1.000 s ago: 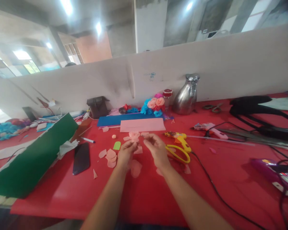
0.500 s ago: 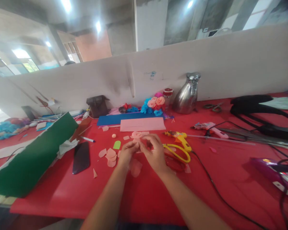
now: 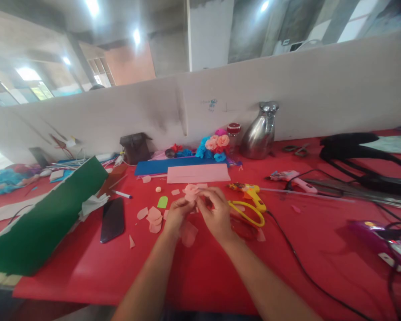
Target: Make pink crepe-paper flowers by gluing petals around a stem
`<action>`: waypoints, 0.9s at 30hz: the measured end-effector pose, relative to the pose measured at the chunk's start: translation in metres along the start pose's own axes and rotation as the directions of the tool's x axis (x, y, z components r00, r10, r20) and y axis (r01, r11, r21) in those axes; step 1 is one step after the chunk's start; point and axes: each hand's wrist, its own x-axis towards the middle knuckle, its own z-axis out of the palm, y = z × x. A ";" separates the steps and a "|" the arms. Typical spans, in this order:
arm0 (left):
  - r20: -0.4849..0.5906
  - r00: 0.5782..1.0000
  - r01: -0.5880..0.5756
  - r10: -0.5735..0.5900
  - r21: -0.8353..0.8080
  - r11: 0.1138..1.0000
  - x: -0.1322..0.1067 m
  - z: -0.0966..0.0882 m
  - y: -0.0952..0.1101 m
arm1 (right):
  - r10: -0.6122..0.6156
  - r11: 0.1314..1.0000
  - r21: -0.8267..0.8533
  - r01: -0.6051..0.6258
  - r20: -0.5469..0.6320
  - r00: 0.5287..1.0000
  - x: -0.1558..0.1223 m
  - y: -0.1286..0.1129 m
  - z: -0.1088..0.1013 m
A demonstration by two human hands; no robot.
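My left hand (image 3: 176, 216) and my right hand (image 3: 215, 214) meet above the red table (image 3: 203, 267), fingers pinched together on a small pink paper flower (image 3: 190, 191). Loose pink paper petals (image 3: 153, 217) lie on the table just left of my left hand, and one larger petal (image 3: 189, 233) lies beneath my wrists. Yellow scissors (image 3: 247, 212) and a yellow glue gun (image 3: 249, 191) rest right beside my right hand.
A green sheet (image 3: 43, 218) leans at the left, with a dark phone (image 3: 112, 219) and a pen (image 3: 122, 195) near it. Pink paper (image 3: 198, 174), blue sheet (image 3: 153, 167), a paper flower bunch (image 3: 214, 147), a steel jug (image 3: 261, 131) stand behind. Cables (image 3: 297, 258) cross the right.
My hands have come together: the right hand moved left to join the left hand on the pink paper flower, which now sits pinched between both.
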 end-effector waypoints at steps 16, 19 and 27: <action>-0.007 1.000 -0.008 0.009 0.065 0.998 -0.001 0.001 0.000 | 0.005 1.000 0.001 -0.005 0.015 1.000 0.000 -0.001 -0.001; -0.001 1.000 -0.007 0.007 0.069 0.998 -0.001 0.001 0.000 | 0.012 1.000 0.019 -0.013 0.016 1.000 0.001 -0.002 -0.001; 0.017 1.000 0.003 -0.004 0.028 1.000 0.001 0.000 0.000 | 0.139 0.981 0.138 -0.138 -0.001 0.990 -0.004 -0.001 0.001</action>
